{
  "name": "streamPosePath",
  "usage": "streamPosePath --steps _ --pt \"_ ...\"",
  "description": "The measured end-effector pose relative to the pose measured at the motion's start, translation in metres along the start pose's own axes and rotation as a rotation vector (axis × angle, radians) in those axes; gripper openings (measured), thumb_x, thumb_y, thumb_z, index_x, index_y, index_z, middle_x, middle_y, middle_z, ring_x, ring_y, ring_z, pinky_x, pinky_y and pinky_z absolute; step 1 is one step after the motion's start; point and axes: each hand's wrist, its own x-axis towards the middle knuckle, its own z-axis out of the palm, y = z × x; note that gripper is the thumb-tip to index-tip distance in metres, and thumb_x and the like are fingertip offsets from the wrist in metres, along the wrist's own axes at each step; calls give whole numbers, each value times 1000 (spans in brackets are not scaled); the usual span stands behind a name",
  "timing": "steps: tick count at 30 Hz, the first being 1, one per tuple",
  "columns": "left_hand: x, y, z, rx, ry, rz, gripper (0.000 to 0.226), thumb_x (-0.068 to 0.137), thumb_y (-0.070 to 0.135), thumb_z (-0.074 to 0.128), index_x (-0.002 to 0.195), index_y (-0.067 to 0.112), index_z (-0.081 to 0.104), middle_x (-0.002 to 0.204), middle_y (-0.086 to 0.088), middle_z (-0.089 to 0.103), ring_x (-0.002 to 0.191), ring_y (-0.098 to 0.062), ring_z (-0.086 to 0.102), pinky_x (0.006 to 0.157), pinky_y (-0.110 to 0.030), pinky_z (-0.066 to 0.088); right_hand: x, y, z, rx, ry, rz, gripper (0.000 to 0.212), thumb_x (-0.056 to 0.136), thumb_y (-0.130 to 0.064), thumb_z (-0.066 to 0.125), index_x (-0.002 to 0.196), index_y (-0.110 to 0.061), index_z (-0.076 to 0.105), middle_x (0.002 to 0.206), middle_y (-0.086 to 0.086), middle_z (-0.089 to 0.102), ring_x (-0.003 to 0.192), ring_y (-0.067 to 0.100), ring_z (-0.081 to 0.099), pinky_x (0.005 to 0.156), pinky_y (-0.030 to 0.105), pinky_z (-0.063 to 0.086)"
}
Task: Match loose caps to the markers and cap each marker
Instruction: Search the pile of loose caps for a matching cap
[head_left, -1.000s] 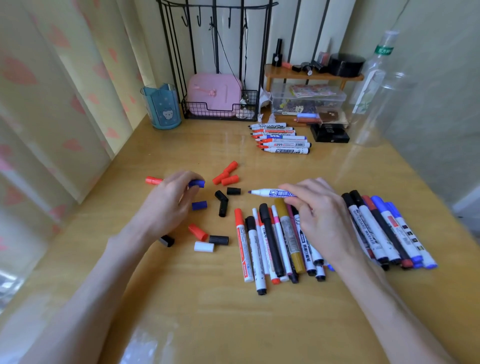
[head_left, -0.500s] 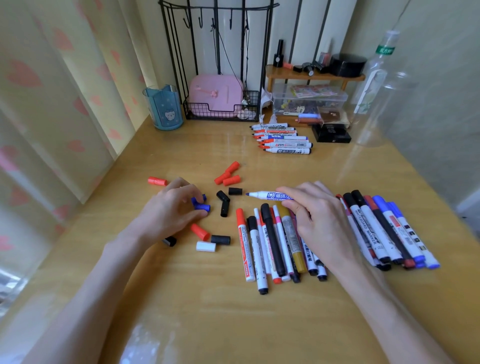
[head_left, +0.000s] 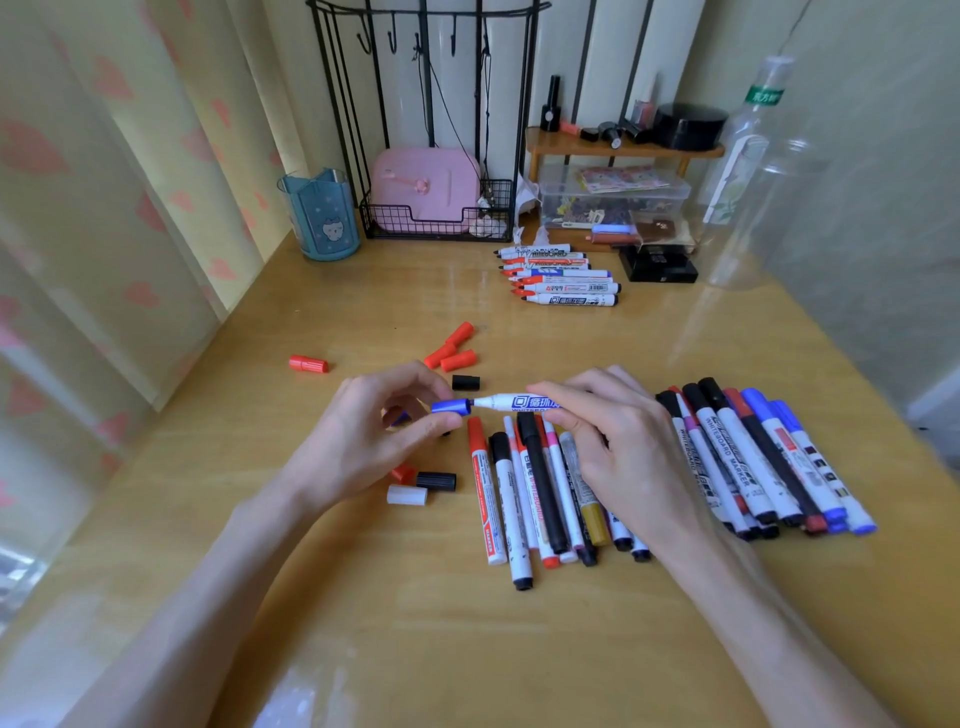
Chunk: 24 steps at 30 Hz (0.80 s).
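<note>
The left hand (head_left: 363, 436) pinches a blue cap (head_left: 451, 406) onto the tip of the whiteboard marker (head_left: 519, 402) gripped by the right hand (head_left: 613, 447) mid-tabletop; uncapped markers (head_left: 563, 278) near the far edge await capping.

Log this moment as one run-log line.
step: capping | left hand: pinches blue cap | right hand: holds white marker | state: cap on tip, not pushed home

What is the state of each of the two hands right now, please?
Left hand: pinches a blue cap at the marker's tip.
Right hand: holds the whiteboard marker.
</note>
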Motion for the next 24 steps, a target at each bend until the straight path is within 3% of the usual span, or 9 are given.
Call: streamPosePath --steps 3,7,9,12,14,17,21,24 --pt "-1 2 2 -13 3 -2 16 89 31 81 98 21 72 88 12 73 72 -13 65 68 -26 49 0 -2 1 45 -15 -17 44 91 15 62 125 -9 74 97 -1 64 92 19 54 83 28 59" --pt "-3 8 8 72 12 21 20 93 38 73 104 23 78 84 26 68 74 -9 60 70 -22 46 0 -7 0 18 -34 -40 34 94 4 67 124 -10 75 96 -2 66 89 19 54 79 31 50" --pt "-3 11 13 173 26 84 20 98 37 68 108 21 77 81 31 61 73 -6 58 70 -23 47 -1 -6 0 6 -35 -44 33 94 4 68 124 -9 74 95 -1 66 86 20 53 77 29 49" --pt "-3 17 17 221 73 152 26 103 38 62 110 17 75 81 33 54 70 -1 55 69 -20 47 -2 -5 0 -12 -10 -35 43 86 18 70 123 -4 74 94 2 69 84 20 54 84 9 40" --pt "-2 22 17 234 115 191 33 103 41 60 110 13 75 85 33 53 69 2 54 68 -20 48 -1 -6 -1 -9 12 -34 51 81 26 67 123 -2 74 94 3 70 84 21 57 86 4 38" --pt "-2 27 18 261 138 241 29 103 35 61 109 11 75 87 33 50 69 6 50 66 -22 48 -1 -7 -3 -12 27 -38 55 79 29 63 122 -2 75 95 2 70 83 18 58 85 6 38" --pt "-4 28 24 301 168 281 23 103 28 63 110 10 76 87 22 50 67 -4 47 59 -31 50 -4 -4 -3 -17 25 -34 54 80 28 62 121 -4 76 94 0 68 83 18 60 83 13 42" --pt "-3 27 25 306 185 285 20 101 24 66 109 8 76 89 20 50 69 -2 45 61 -27 49 -5 -4 -2 -15 28 -39 57 79 29 60 121 -5 76 95 -1 68 86 14 60 82 19 49"
